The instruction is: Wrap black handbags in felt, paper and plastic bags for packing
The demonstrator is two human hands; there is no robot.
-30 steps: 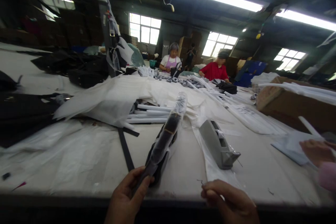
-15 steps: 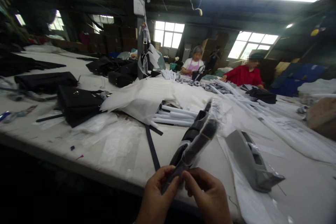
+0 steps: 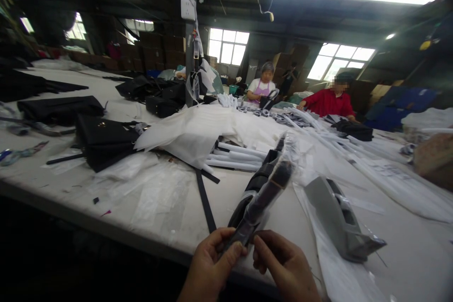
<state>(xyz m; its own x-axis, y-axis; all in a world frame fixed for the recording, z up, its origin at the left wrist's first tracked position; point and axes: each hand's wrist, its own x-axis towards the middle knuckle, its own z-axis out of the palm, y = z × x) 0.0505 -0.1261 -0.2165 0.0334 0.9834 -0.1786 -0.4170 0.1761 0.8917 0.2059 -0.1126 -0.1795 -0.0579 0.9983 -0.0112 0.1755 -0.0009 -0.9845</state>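
Note:
A black strap (image 3: pixel 266 197) wrapped in clear plastic slants up and away from the table's front edge, its loops at the far end. My left hand (image 3: pixel 215 260) is closed on its near end, thumb on top. Just to the right, my right hand (image 3: pixel 283 264) has thumb and forefinger pinched by the strap's edge; whatever lies between those fingertips is too small to make out. A grey tape dispenser (image 3: pixel 336 217) stands on the table right of the strap. Left of my hands lies a flat black strip (image 3: pixel 205 198).
Black bags (image 3: pixel 102 141) lie on the left of the table. White foam sheets (image 3: pixel 191 132) and white-wrapped rods (image 3: pixel 235 158) lie beyond the strap. A metal post (image 3: pixel 190 56) rises from the table. Two people (image 3: pixel 260 87) work across it, one in a red top (image 3: pixel 331 103).
My right hand has shifted slightly right, and a small gap has opened between its fingertips and my left thumb. My left hand keeps its hold on the strap.

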